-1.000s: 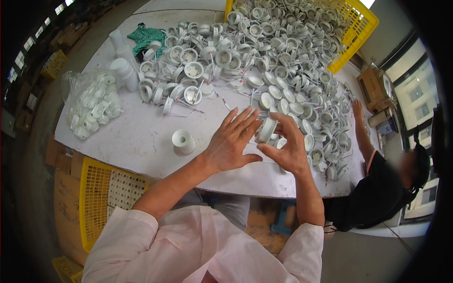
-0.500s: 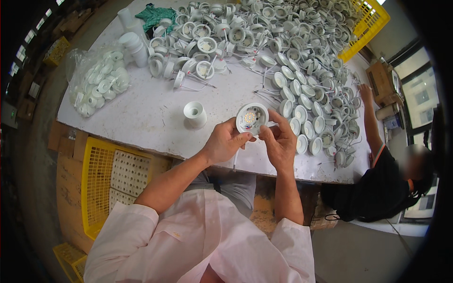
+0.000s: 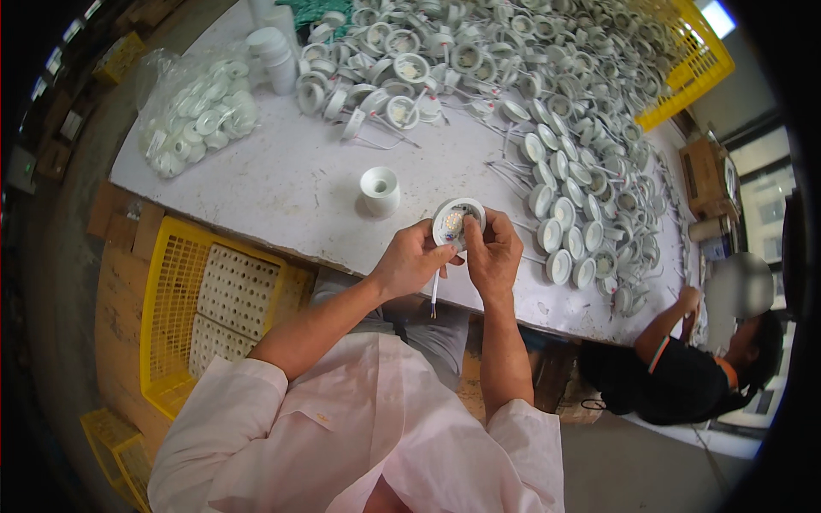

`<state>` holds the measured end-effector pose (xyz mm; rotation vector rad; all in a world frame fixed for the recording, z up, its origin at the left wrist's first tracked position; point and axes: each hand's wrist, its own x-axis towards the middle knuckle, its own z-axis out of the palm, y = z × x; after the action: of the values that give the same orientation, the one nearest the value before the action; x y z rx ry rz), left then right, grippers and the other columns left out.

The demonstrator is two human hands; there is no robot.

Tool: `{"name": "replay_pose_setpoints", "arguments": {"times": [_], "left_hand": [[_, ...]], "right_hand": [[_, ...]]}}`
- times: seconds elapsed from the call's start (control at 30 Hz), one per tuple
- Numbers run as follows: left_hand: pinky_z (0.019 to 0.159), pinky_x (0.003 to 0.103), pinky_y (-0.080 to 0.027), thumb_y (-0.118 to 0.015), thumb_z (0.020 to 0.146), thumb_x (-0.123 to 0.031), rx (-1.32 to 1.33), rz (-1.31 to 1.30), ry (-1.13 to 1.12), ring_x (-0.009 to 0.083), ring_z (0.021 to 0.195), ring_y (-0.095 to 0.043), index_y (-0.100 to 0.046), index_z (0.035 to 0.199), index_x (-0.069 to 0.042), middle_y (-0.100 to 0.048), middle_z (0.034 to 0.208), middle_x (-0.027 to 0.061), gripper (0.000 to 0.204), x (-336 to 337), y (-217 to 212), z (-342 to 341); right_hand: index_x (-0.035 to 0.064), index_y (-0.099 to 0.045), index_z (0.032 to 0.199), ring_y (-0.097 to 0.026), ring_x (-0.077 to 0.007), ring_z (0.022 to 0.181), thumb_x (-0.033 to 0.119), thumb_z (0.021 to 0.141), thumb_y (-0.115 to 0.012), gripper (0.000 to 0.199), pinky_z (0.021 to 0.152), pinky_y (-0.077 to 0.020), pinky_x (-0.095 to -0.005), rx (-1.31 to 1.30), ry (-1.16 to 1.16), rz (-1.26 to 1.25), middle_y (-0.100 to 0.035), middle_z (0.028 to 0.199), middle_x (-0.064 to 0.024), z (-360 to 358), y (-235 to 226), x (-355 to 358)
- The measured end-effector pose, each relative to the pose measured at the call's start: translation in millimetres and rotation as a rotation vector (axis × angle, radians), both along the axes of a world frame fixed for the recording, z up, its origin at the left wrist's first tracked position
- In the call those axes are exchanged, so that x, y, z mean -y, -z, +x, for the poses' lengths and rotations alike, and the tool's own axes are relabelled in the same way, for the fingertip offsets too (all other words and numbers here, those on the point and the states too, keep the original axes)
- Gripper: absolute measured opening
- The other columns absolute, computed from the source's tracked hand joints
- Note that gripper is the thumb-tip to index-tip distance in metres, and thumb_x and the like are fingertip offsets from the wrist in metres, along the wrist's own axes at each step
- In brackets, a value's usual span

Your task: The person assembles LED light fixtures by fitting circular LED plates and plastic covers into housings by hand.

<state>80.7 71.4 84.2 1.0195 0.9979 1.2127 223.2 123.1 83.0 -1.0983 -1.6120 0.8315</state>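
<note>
Just above the near edge of a white-topped table [image 3: 316, 201], a shallow round white lamp housing [image 3: 451, 224] sits between a worker's two bare hands, its open face tipped up, presumably to keep the circuitry inside in view. The left hand [image 3: 409, 262] pinches the left rim, thumb on top; the right hand [image 3: 494, 258] grips the opposite side, a digit reaching inside. Both forearms angle inward, wrists close together. A thin white cable [image 3: 434, 292] hangs beneath, likely kept clear of the fingers. A barrel-shaped white cup [image 3: 380, 194] stands upright beyond, apparently within easy reach. Similar white housings [image 3: 547, 73] heap toward the table's far right corner; a clear plastic bag of round white parts [image 3: 202, 120] lies near its left edge.
</note>
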Motion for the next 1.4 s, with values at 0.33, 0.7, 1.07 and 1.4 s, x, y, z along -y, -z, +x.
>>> {"name": "replay_pose_setpoints", "arguments": {"times": [0.33, 0.7, 1.07, 1.4], "left_hand": [[0.061, 0.023, -0.05, -0.051, 0.093, -0.009, 0.001, -0.313, -0.18, 0.0169, 0.086, -0.067, -0.052, 0.119, 0.005, -0.063, 0.109, 0.0147, 0.03, 86.0, 61.5, -99.1], [0.066, 0.026, -0.051, -0.054, 0.094, -0.01, 0.138, -0.283, -0.188, 0.0217, 0.094, -0.066, -0.05, 0.124, 0.003, -0.062, 0.113, 0.0116, 0.032, 81.0, 79.2, -109.1], [0.066, 0.026, -0.048, -0.049, 0.091, -0.007, 0.158, -0.308, -0.203, 0.0203, 0.092, -0.066, -0.05, 0.123, 0.006, -0.061, 0.111, 0.0116, 0.034, 69.9, 70.4, -100.1], [0.063, 0.024, -0.046, -0.053, 0.093, -0.011, 0.113, -0.337, -0.179, 0.0151, 0.087, -0.065, -0.053, 0.117, 0.005, -0.065, 0.102, 0.0114, 0.03, 65.3, 67.5, -86.1]], "right_hand": [[0.0027, -0.06, 0.118, -0.059, -0.0307, 0.1, 0.02, 0.074, -0.079, 0.052, 0.085, -0.0501, -0.0382, 0.258, -0.237, 0.187, -0.061, 0.11, -0.0149, -60.0, 30.5, -31.6], [0.0032, -0.057, 0.123, -0.05, -0.0314, 0.112, 0.038, 0.069, -0.078, 0.067, 0.094, -0.0469, -0.039, 0.592, -0.344, 0.031, -0.054, 0.12, -0.0142, -98.8, 12.7, -46.2], [0.0014, -0.058, 0.122, -0.051, -0.0335, 0.113, 0.037, 0.071, -0.077, 0.065, 0.094, -0.0464, -0.0402, 0.459, -0.325, 0.088, -0.055, 0.121, -0.0166, -98.8, 16.5, -51.2], [0.0037, -0.064, 0.106, -0.062, -0.0302, 0.091, 0.018, 0.068, -0.083, 0.045, 0.079, -0.0503, -0.038, 0.1, -0.261, 0.259, -0.064, 0.103, -0.014, -96.0, 33.6, -55.7]]}}
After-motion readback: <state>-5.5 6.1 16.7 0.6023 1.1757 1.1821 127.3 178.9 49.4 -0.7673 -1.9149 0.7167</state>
